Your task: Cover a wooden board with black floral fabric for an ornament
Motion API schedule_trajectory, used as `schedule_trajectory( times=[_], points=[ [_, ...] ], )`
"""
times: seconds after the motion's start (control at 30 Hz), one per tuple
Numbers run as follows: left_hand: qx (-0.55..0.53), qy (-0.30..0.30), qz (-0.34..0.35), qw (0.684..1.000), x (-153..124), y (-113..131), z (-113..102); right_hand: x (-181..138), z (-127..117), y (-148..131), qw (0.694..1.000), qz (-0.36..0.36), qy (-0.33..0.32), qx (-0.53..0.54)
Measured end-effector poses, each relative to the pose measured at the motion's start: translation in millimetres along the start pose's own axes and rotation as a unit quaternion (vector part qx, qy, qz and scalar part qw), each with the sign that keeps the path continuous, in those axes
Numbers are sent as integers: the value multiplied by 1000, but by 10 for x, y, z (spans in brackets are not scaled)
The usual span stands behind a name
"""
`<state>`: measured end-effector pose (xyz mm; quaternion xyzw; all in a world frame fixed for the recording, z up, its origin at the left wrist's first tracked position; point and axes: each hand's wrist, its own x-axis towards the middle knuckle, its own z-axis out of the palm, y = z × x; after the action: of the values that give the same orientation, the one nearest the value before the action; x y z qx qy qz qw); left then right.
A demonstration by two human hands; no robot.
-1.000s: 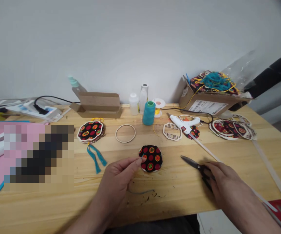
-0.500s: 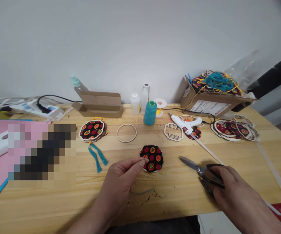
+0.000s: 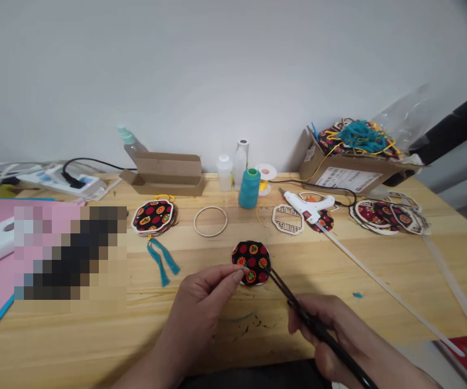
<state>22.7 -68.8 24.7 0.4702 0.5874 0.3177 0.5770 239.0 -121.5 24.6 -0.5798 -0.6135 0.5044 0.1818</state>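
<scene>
A round patterned fabric piece [image 3: 253,249], black with red and orange flowers, is in front of me. My left hand [image 3: 204,294] is closed in a pinch over its left side; what sits between thumb and finger is too small to make out. My right hand [image 3: 334,329] grips black-handled scissors [image 3: 285,292], seen nearly edge-on, their tips at the right edge of the fabric piece. Below the left fingertips lie a bluish thread [image 3: 239,317] and dark scraps. A thin wooden ring [image 3: 195,222] rests behind.
Behind are a teal thread cone [image 3: 249,189], a white glue gun [image 3: 310,205] with a long glue stick, and a wooden lattice frame [image 3: 276,220]. A finished-looking tasselled piece [image 3: 152,217] lies left. A filled cardboard box [image 3: 350,175] stands at back right.
My right hand has lifted the scissors off the table at right and brought them left to the fabric piece. A small blue scrap shows where they lay. My left hand stays almost still.
</scene>
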Motion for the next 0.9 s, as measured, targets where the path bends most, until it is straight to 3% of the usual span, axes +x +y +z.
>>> schedule_trajectory(
  times=[0.23, 0.43, 0.9],
  points=[
    [29, 5, 16, 999, -13, 31, 13, 62, -25, -107, 993, 33, -112, -8],
    [44, -8, 30, 999, -35, 36, 33, 155, -30, -175, 991, 18, -135, 18],
    [72, -11, 31, 997, -39, -1, 11, 259, 9, -169, 992, 16, -117, 41]
  ],
)
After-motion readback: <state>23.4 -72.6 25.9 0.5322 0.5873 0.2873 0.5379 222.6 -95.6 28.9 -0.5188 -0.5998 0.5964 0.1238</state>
